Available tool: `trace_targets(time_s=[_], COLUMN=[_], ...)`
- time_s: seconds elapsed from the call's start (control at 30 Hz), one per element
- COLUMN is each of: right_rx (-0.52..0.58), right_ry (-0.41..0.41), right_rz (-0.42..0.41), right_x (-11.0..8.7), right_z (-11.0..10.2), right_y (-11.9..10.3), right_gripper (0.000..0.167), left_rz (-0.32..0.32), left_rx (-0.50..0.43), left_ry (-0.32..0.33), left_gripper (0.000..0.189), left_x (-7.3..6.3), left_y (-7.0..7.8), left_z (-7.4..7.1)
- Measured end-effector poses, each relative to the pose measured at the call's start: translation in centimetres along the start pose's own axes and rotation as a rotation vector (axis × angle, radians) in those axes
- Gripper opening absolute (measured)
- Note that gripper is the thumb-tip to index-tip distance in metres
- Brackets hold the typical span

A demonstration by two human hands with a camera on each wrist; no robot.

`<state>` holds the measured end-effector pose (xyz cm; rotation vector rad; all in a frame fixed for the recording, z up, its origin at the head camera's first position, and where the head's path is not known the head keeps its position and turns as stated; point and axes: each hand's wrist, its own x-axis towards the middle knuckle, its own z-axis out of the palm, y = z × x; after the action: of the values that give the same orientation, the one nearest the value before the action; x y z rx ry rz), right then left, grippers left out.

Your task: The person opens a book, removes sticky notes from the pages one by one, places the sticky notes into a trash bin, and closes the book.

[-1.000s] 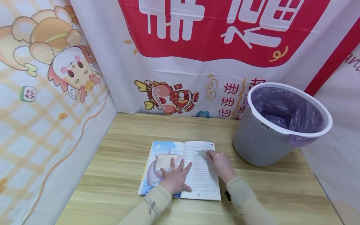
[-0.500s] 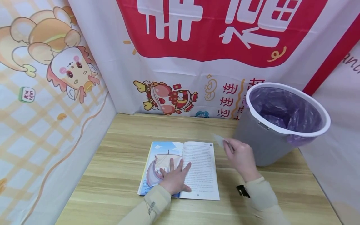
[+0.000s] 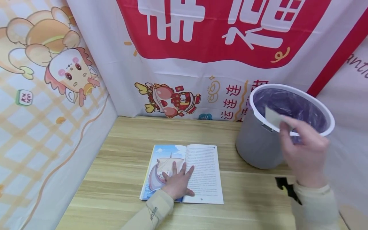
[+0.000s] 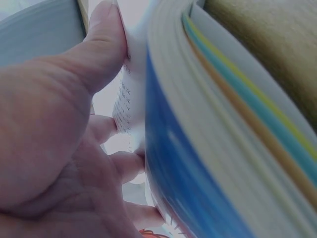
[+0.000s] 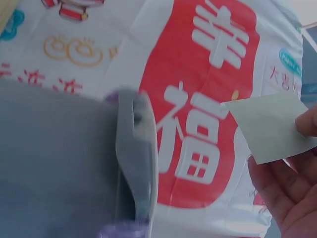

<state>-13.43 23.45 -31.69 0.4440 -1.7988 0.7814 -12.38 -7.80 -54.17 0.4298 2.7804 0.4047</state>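
Observation:
An open book (image 3: 202, 174) lies on the wooden table, with a sailing ship picture on its left page and print on the right. My left hand (image 3: 179, 183) rests on it with fingers spread, across the fold; in the left wrist view the fingertips touch the pages. My right hand (image 3: 304, 150) pinches a small pale green paper slip (image 5: 270, 126) between thumb and fingers. In the head view it holds the slip at the near rim of a grey trash bin (image 3: 256, 143), which has a white rim and a purple bag liner.
The bin stands at the table's (image 3: 129, 137) right back corner. A white cloth with red print (image 3: 230, 41) hangs behind the table, and a patterned cloth (image 3: 57, 127) covers the left side. A black strap (image 3: 287, 190) hangs at my right wrist.
My right hand has lifted the paper slip off the right page and carried it right, up to the bin's rim. My left hand has stayed on the book.

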Motion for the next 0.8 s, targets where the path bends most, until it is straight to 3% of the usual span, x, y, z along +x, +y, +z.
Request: trace_targets(time_s=[0.17,0.37,0.6,0.8], right_rx=[-0.122,-0.246,-0.306,-0.337], right_ry=[-0.076,-0.217,-0.384,-0.569], right_rz=[0.103,0.133,0.226,0.339], right_x=[1.6,2.0,1.9,1.9], right_z=[-1.3,-1.4,-1.0,-1.1], right_y=[4.0,8.2,10.6,11.2], right_gripper=[0.022,0.027,0.03,0.035], left_rz=[-0.012,-0.022,-0.022,-0.019], left_rx=[0.0,0.004,0.009,0.004], left_ry=[-0.014,-0.026,-0.02,-0.02], left_gripper=[0.104,0.105,0.106,0.106], left_x=[0.1,0.1,0.2,0.2], left_y=[-0.2,-0.2,-0.1,-0.1], left_z=[0.2,0.3,0.4,0.3])
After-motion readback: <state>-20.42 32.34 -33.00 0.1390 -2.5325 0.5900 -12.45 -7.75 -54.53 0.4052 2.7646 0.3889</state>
